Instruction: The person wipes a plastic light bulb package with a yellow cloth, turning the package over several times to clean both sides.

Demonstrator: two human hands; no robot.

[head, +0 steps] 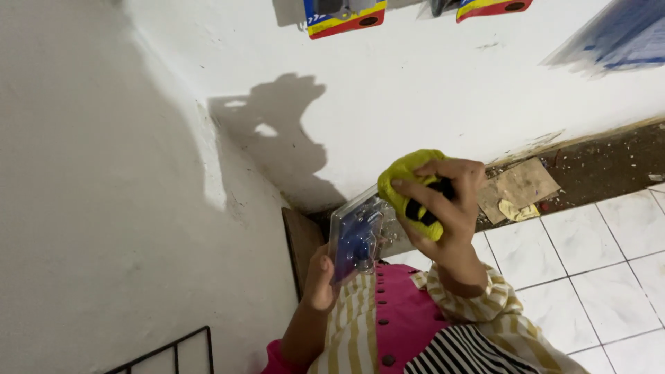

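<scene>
I'm pinching the stiff, light, slippery clear blister pack [355, 239] by its lower edge in my closed left hand [320, 277], while my right hand [447, 204] is bunching the soft yellow cloth [409, 183] just above it.

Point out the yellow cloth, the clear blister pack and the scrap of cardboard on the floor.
yellow cloth [409, 173], head view, bunched upper fold.
clear blister pack [355, 239], head view, blue middle of its face.
cardboard scrap [523, 185], head view, centre of the flat piece.
</scene>
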